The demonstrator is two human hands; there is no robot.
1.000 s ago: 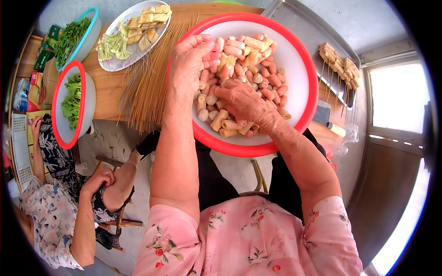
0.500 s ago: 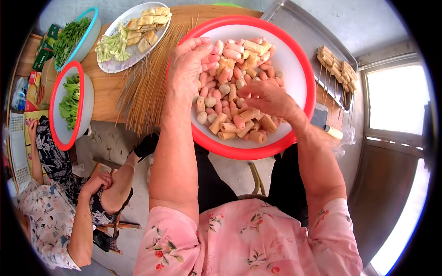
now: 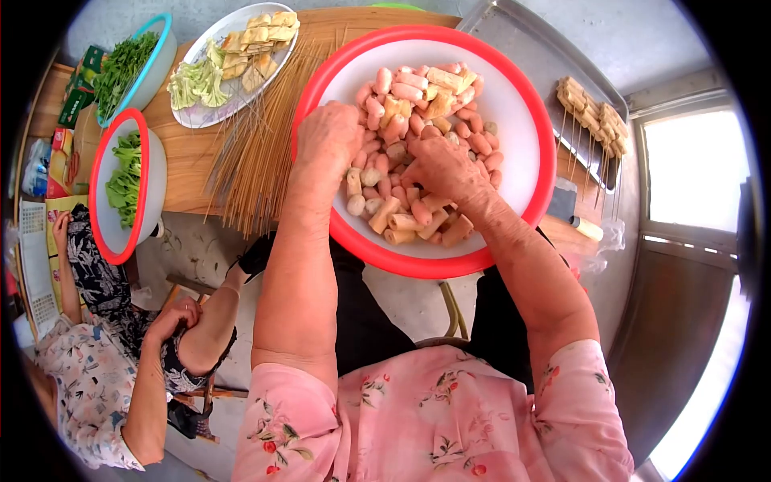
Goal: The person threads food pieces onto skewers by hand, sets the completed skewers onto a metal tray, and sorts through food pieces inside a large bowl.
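A large red-rimmed basin [image 3: 526, 201] holds pink sausage pieces [image 3: 411, 80], pale meatballs [image 3: 356, 205] and tan rolls [image 3: 401, 237]. At the basin's left side is my left hand [image 3: 329, 136], fingers curled down beside the sausages; what it holds, if anything, is hidden. Near the middle of the basin my right hand [image 3: 446, 165] reaches into the pile with fingers bent together, their tips hidden among the pieces. Thin wooden skewers [image 3: 257, 153] lie in a heap on the table just left of the basin.
A metal tray [image 3: 522, 48] with skewered rolls [image 3: 593, 116] lies right, a knife handle [image 3: 588, 229] below. On the left are an oval plate [image 3: 189, 112], a red-rimmed bowl [image 3: 112, 249] of greens and a blue-rimmed bowl [image 3: 161, 60]. Another person [image 3: 104, 361] sits lower left.
My left hand has dropped from its raised, spread pose and curled at the basin's left side. My right hand lifted off the pile, then came back down into it.
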